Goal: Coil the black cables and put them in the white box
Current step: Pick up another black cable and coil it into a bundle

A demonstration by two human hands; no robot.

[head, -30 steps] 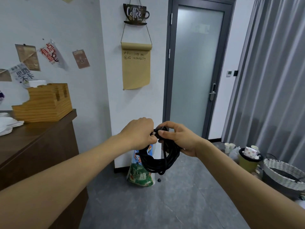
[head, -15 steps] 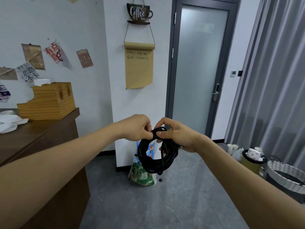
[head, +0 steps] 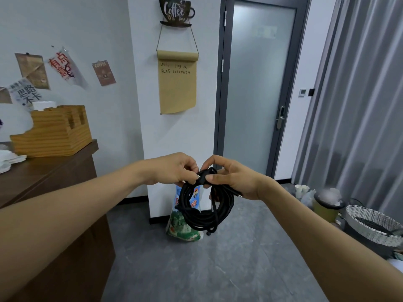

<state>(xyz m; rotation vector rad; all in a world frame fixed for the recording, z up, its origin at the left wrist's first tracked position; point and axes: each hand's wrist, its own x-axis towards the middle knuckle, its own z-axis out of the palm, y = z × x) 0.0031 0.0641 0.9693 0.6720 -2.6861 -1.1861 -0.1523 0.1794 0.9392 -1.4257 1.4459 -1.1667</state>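
You are holding a long black cable [head: 205, 205] wound into a bundle of round loops, up in the air in front of you, out over the grey floor [head: 218, 269]. Your left hand [head: 174, 171] has its fingers curled and pinches the top of the bundle. Your right hand [head: 233, 179] is curled round the top of the loops too, with the thumb pressed on the thick black knot of wraps there. The two hands are touching the same spot, right next to each other.

The rest of the loops hang down below your hands like a ring. One thin end dangles at the bottom.

So the coiling part looks almost done. It seems you are fixing the last bit at the top so the loops do not fall apart.

What is left is the second part: putting the cable away. No white box shows here, so I cannot tell where it is. I also cannot tell if more black cables are waiting. A brown wooden counter [head: 43, 177] stands on your left, and a white woven basket [head: 370, 225] sits low on your right.
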